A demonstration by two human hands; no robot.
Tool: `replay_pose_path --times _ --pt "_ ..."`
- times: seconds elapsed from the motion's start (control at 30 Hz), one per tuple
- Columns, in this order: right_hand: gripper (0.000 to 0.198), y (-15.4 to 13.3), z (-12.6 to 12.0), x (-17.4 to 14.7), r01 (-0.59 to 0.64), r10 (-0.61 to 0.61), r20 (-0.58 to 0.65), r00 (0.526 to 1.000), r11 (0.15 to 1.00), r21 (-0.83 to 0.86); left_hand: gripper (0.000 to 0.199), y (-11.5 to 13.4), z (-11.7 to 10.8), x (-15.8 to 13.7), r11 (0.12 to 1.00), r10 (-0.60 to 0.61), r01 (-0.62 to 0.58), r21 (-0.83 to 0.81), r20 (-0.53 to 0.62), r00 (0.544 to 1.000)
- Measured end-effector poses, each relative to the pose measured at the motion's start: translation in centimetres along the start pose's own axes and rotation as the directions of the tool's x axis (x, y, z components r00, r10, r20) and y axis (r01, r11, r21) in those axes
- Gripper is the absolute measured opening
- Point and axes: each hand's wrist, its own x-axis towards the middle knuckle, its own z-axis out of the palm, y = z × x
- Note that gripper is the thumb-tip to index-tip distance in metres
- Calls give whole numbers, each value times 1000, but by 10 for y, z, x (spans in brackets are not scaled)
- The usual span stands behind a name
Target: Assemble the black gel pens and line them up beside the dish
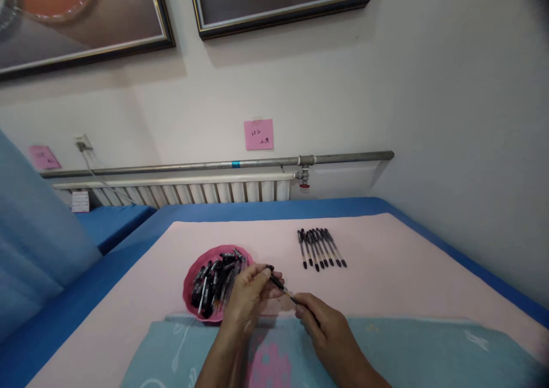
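Observation:
Between my two hands is a pen with a black upper part and a clear lower section. My left hand is closed on its black end, and my right hand pinches the other end. Whether the pen's parts are joined where my right fingers cover them, I cannot tell. Just left of my left hand, a pink scalloped bowl holds many loose black pen parts. Beyond my hands, several assembled-looking pens lie side by side in a slanting row, dark tips toward me.
A pale pink sheet covers a blue table. Along the near edge lies a light blue patterned cloth. Behind stand a white radiator and a pipe on the wall. A blue curtain hangs at left.

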Motion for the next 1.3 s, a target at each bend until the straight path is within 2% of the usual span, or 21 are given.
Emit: replay_pose_path --times 0.13,0.2,0.27,0.37,0.43,0.5,0.57,0.63,0.73,0.8,0.9,0.97,1.07,1.17,1.3 --pt "25 4 5 -2 124 -134 -91 987 986 -113 32 -1 4 -1 1000 2 -3 -20 -50 999" --pt "24 4 7 -1 147 -162 -116 980 981 -127 32 -2 5 -2 999 4 -6 -35 -57 998" --pt "22 3 8 0 94 -101 -105 989 993 -70 32 -3 4 -1 999 9 -11 -36 -48 999" --pt "17 -3 6 2 -145 145 16 989 978 152 31 -3 3 -2 999 11 -12 -32 -28 1000" --pt "16 -8 3 4 -347 311 157 937 876 335 30 -2 3 -3 999 4 -4 -38 -12 1000" --pt "14 -13 0 6 -504 411 293 864 709 493 29 -1 4 -4 999 -5 6 -52 9 1000" --pt "14 -18 -3 9 -593 451 388 804 559 579 28 -1 4 -5 998 -10 12 -68 26 1000" --pt "16 -21 -4 12 -622 466 418 780 496 606 26 -2 4 -4 997 -16 19 -72 33 999" --pt "17 -24 -2 14 -610 471 395 789 523 595 26 -2 6 -1 992 -36 38 -119 23 999" --pt "18 -24 3 15 -606 474 384 793 541 583 26 -3 9 4 970 -37 38 -239 11 999" --pt "16 -25 11 14 -638 483 421 768 524 564 23 -3 14 11 893 -25 22 -450 -1 1000" --pt "15 -26 16 13 -663 486 454 747 500 557 24 -3 17 15 855 -40 8 -519 -50 998" --pt "12 -28 22 11 -686 494 478 726 485 542 31 -2 17 17 842 -80 -17 -540 -156 985" --pt "11 -29 22 8 -708 505 497 706 479 519 36 8 5 18 834 -81 -42 -551 -197 977" --pt "15 -31 18 2 -739 505 539 674 463 490 35 30 -20 19 796 -9 -144 -588 -249 968"
